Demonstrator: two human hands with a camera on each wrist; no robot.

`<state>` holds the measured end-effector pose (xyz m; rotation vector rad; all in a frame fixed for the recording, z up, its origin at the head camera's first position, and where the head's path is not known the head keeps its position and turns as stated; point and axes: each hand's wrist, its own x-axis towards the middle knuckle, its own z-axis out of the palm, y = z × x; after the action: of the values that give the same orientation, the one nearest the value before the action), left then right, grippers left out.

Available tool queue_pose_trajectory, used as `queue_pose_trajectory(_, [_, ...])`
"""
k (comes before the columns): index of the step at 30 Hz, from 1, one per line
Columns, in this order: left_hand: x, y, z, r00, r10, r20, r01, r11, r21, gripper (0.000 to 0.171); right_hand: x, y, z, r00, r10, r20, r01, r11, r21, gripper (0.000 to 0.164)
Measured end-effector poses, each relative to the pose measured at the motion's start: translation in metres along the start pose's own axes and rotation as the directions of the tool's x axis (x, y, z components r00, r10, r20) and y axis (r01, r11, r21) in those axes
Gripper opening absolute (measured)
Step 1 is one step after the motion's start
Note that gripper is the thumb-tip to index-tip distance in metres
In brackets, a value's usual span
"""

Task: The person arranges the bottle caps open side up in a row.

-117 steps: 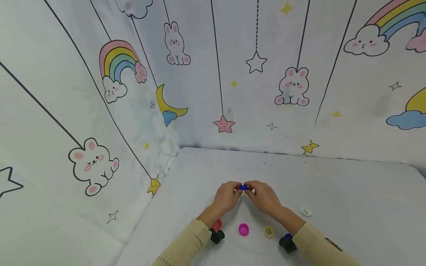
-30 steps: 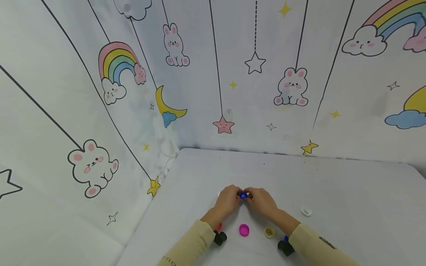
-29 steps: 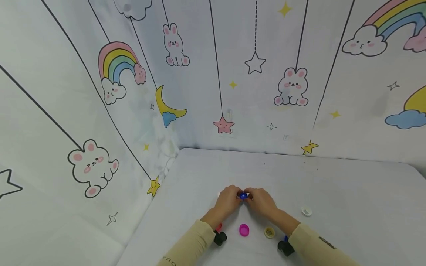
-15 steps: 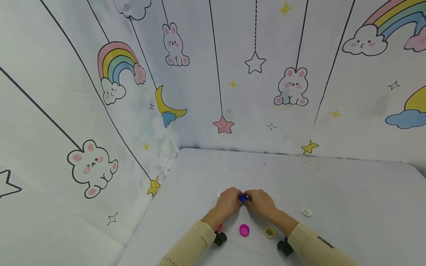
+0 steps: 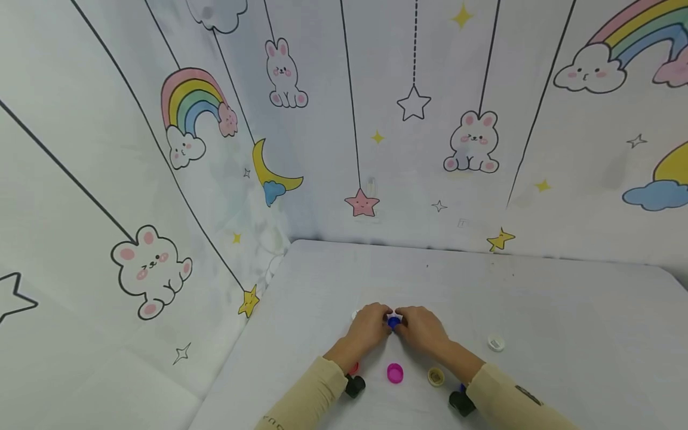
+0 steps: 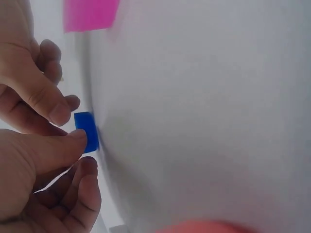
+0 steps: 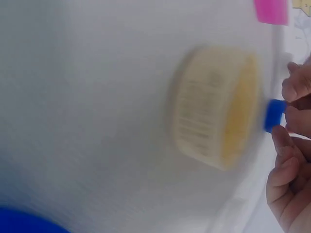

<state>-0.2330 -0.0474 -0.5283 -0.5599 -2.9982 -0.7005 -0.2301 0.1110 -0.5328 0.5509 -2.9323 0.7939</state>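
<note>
A small blue bottle cap sits between my two hands, low over the white table, at the middle of the head view. My left hand pinches it from the left; in the left wrist view the left thumb presses on the side of the blue cap. From the other side my right hand holds it with thumb and fingertips, and in the right wrist view a right fingertip lies at its edge. Fingers cover much of the cap. A pale patch shows between the fingertips just beyond it.
Nearer the body lie a magenta cap, a beige ribbed cap and a red cap partly under the left forearm. A white cap lies right; another white piece shows behind the left hand. A patterned wall stands behind.
Both hands have come nearer the body with the blue cap over the last few seconds, then stay almost in place. The cap has turned between the fingers, and the pale patch has come into view.
</note>
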Motion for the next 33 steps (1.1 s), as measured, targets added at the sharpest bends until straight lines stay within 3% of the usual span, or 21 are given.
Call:
queue_pose_trajectory(10, [-0.001,-0.018,-0.021,0.996,-0.043,-0.076,0.047,0.998,0.049,0.027,0.015,-0.018,-0.017,0.999,0.030,0.019,-0.030,1.000,0.009,0.032])
queue_pose_trajectory(17, [-0.009,-0.036,-0.027,0.987,-0.130,-0.097,0.136,0.989,0.052,0.026,0.024,-0.025,-0.005,0.998,0.003,0.062,-0.003,1.000,-0.011,0.032])
queue_pose_trajectory(25, [-0.016,-0.043,-0.035,0.982,-0.163,-0.093,0.167,0.985,0.038,0.026,0.030,-0.036,0.005,0.997,-0.003,0.080,0.003,1.000,0.011,0.032])
queue_pose_trajectory(33, [-0.024,-0.059,-0.031,0.975,-0.187,-0.121,0.193,0.980,0.043,0.028,0.039,-0.047,0.025,0.993,-0.043,0.109,0.043,0.999,0.007,0.033])
